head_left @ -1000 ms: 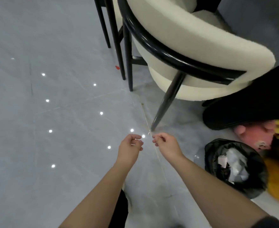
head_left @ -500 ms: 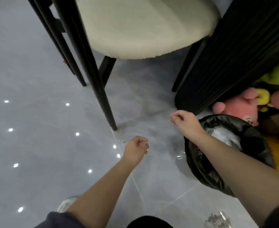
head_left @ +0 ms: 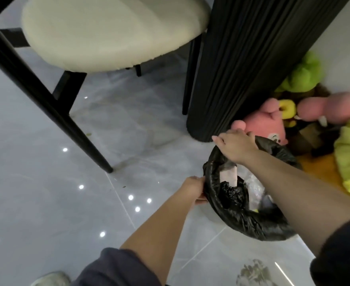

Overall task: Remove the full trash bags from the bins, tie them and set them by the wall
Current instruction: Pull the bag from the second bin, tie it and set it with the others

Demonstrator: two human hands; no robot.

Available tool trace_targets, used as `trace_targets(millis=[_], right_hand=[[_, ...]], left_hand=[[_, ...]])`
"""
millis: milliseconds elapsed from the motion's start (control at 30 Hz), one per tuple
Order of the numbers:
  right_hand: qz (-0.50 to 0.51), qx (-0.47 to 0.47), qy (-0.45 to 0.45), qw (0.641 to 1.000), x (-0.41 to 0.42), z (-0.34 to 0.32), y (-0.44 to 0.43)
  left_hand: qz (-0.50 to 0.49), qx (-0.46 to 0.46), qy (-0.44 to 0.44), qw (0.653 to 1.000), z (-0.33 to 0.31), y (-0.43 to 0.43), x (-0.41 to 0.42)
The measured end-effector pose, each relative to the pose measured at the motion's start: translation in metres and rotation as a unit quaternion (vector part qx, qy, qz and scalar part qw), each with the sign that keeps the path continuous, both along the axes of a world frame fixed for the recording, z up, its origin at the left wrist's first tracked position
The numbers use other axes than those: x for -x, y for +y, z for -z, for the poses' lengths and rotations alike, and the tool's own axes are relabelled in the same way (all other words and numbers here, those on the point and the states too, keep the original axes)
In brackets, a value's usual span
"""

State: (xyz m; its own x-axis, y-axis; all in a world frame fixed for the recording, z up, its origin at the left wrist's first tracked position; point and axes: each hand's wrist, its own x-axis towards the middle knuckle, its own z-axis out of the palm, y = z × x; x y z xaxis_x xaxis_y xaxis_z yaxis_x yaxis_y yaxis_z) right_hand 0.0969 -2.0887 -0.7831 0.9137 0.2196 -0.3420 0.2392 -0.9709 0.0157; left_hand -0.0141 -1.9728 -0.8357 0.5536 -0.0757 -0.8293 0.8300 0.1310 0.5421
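A black trash bag (head_left: 240, 218) lines a small bin on the grey floor, right of centre. Paper and plastic scraps show inside it. My left hand (head_left: 193, 189) grips the bag's rolled rim on its near left side. At the far edge of the rim my right hand (head_left: 235, 144) is closed over the bag. The bin itself is hidden under the bag.
A cream chair (head_left: 108, 32) with black legs (head_left: 52, 104) stands at the upper left. A black ribbed column (head_left: 248, 65) rises just behind the bin. Pink and green plush toys (head_left: 271, 122) lie against the wall at the right. My shoe (head_left: 50, 278) shows at the bottom.
The view swung right towards the bin. Both hands moved from empty air over the floor onto the bag's rim, left hand to the near side, right hand to the far side.
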Motion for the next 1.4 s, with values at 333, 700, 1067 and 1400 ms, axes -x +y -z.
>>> trace_targets(millis=[333,700,1067,1400], right_hand=[[-0.026,-0.097,0.032,0.994,0.005,0.004,0.030],[-0.063,-0.247,0.137,0.957,0.002,-0.008,0.068],[-0.007,-0.320,0.019,0.947,0.001,-0.018,0.001],[-0.049,-0.152,0.154,0.975,0.011,-0.012,-0.069]], left_hand=[[-0.187,-0.242,-0.205,0.930,-0.024,0.066,-0.008],[-0.072,-0.365,-0.419,0.828,-0.082,0.091,-0.023],[0.228,-0.454,-0.257,0.822,-0.056,0.119,0.034],[0.213,-0.418,-0.193,0.862,-0.042,0.109,0.044]])
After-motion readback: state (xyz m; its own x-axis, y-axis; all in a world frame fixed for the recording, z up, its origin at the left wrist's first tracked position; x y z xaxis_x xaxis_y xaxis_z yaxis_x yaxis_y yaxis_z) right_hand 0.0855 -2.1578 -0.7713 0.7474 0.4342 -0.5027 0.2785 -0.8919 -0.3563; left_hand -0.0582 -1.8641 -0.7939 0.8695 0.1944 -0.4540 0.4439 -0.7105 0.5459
